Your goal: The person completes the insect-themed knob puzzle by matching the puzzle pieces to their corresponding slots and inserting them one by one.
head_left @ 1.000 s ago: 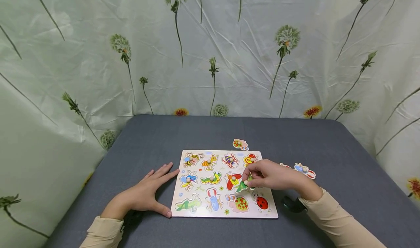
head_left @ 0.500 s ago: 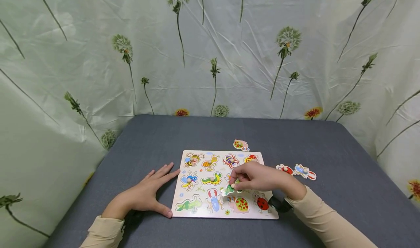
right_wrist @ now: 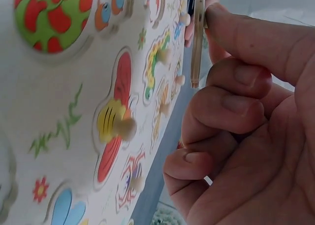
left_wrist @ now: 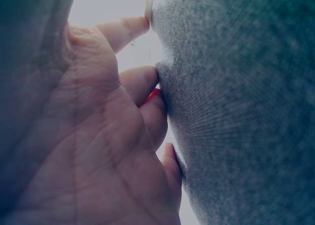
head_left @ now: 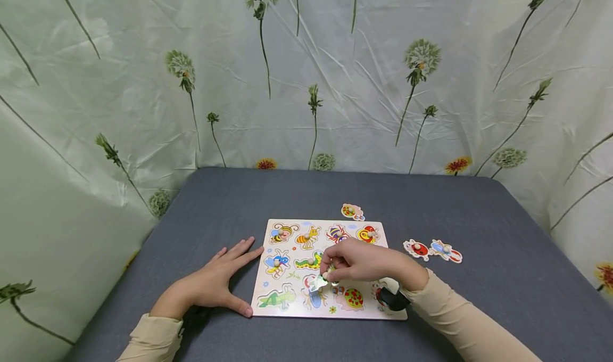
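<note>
A wooden peg puzzle board (head_left: 294,315) with insect pictures lies flat on the table. My right hand (head_left: 356,261) pinches the knob of a green puzzle piece (head_left: 318,282), held tilted over the board's lower middle. Seen edge-on in the right wrist view, that piece (right_wrist: 198,43) stands off the board, thumb and fingertip at it. My left hand (head_left: 210,281) lies spread at the board's left side, its thumb and a fingertip at the edge. A pale green grasshopper shape (head_left: 278,298) shows at the board's lower left. The caterpillar piece (head_left: 306,262) sits just beyond my right fingers.
Beyond the board's far edge lies a loose snail piece (head_left: 351,211). To its right, a ladybird piece (head_left: 416,249) and a blue beetle piece (head_left: 446,251) lie side by side. A flowered curtain (head_left: 364,112) hangs behind the dark grey table (head_left: 268,191).
My right hand has moved left and slightly nearer across the board, carrying the green piece, which has tilted. The red-winged insect's place is now covered by the hand. My left hand stays put.
</note>
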### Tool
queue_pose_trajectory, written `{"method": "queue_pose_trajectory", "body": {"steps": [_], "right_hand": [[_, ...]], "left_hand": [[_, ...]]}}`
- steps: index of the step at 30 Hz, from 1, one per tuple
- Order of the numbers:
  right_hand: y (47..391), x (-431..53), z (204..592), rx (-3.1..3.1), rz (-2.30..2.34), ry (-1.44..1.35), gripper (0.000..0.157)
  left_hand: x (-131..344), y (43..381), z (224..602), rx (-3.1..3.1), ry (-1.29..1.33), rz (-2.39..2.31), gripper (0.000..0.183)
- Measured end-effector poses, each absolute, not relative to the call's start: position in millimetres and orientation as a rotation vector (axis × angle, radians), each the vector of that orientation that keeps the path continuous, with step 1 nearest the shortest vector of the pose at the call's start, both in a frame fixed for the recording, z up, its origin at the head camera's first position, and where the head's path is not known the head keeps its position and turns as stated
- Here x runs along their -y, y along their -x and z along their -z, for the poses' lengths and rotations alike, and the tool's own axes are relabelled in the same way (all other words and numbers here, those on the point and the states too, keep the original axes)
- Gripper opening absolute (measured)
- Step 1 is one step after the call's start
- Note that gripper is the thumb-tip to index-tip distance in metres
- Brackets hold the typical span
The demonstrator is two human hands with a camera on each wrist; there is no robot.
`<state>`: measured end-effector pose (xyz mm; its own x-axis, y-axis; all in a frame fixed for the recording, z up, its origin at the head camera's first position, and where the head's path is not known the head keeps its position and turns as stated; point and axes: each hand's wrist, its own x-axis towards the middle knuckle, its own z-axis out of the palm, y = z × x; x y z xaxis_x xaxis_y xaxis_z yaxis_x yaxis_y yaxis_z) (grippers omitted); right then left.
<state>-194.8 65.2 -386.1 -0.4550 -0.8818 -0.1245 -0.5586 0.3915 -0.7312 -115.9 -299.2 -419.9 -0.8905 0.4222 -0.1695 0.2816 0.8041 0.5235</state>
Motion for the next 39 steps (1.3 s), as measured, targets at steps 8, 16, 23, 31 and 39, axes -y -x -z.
{"method": "queue_pose_trajectory", "body": {"steps": [8, 16, 23, 31, 39], "right_hand": [[191.3, -46.9, 384.8, -2.131, 0.815, 1.289, 0.004], [187.9, -29.6, 387.2, -2.127, 0.778, 1.320, 0.004], [185.2, -17.1, 387.4, -2.105, 0.761, 1.320, 0.005], [184.4, -5.0, 389.1, -2.098, 0.728, 1.338, 0.005], [183.0, 6.0, 390.9, -2.104, 0.710, 1.348, 0.007]], "left_hand": [[300.0, 115.8, 420.5, -2.716, -0.544, -0.724, 0.133], [299.5, 115.5, 420.2, -2.713, -0.532, -0.729, 0.132], [299.6, 115.4, 420.3, -2.712, -0.545, -0.731, 0.132], [300.3, 115.5, 420.6, -2.711, -0.556, -0.732, 0.132], [301.9, 115.6, 420.5, -2.717, -0.584, -0.735, 0.131]]}}
